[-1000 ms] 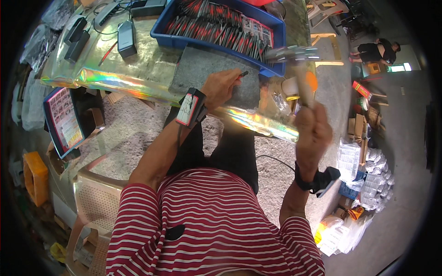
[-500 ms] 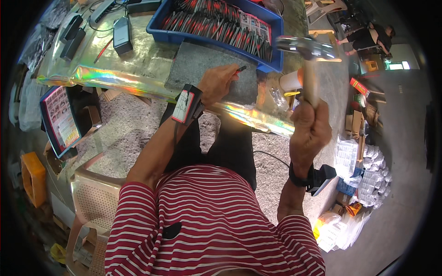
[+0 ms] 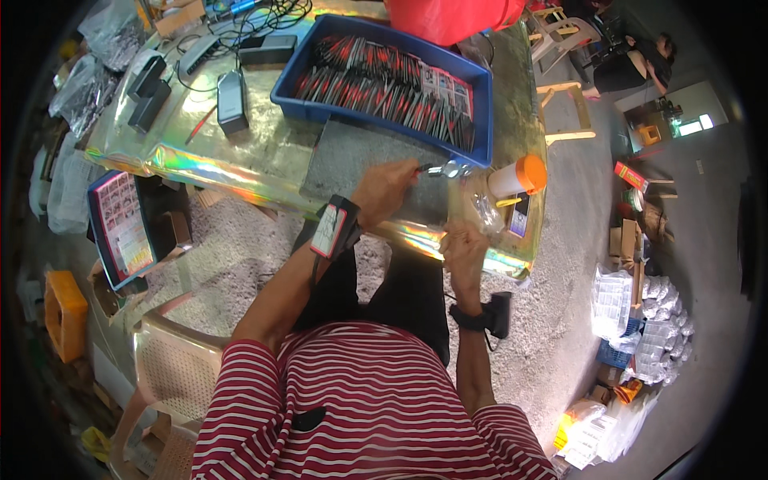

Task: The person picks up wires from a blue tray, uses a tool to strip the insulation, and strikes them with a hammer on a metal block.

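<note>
My left hand rests on a flat grey slab, its fingers closed on a small dark piece with some red on it; the fingers hide most of the piece. My right hand is wrapped round the handle of a hammer, whose metal head is down at the slab's right end, beside the left fingertips. Whether the head touches the piece I cannot tell. Just beyond the slab, a blue tray holds rows of thin dark pieces with red parts, standing on edge.
A white jar with an orange lid and a clear plastic bag stand right of the slab. Dark boxes, cables and a red bag lie farther back. A plastic chair is at my left; another person is far right.
My right hand has swung the hammer down from a raised position at the right to the slab. My left hand stays on the slab with the small piece. The view has shifted slightly.
</note>
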`<state>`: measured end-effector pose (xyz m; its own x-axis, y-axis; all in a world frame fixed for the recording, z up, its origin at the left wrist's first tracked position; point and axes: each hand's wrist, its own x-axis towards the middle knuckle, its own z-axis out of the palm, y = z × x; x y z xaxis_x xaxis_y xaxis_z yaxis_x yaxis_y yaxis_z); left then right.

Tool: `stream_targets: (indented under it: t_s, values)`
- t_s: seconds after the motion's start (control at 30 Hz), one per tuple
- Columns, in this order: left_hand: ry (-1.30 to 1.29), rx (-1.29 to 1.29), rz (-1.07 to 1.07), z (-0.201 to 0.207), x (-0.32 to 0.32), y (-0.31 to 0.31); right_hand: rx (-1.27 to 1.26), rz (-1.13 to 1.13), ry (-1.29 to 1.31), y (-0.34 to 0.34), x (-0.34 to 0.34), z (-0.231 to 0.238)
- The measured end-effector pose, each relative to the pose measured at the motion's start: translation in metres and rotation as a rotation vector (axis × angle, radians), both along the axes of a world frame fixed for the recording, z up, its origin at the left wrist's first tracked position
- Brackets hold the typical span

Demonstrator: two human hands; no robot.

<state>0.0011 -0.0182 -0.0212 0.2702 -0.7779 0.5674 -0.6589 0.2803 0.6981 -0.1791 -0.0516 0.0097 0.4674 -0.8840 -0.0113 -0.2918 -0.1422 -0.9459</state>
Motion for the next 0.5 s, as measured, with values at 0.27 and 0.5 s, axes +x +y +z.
stream_targets:
  t_s: [0.27,0.5]
  values:
    - [0.209,0.051,0.130,0.013,0.013,-0.006,0.638,-0.110,-0.274,0.015,0.019,-0.033]
    - [-0.073,0.145,0.421,0.016,0.096,-0.047,0.575,0.021,-0.167,0.009,0.008,-0.043]
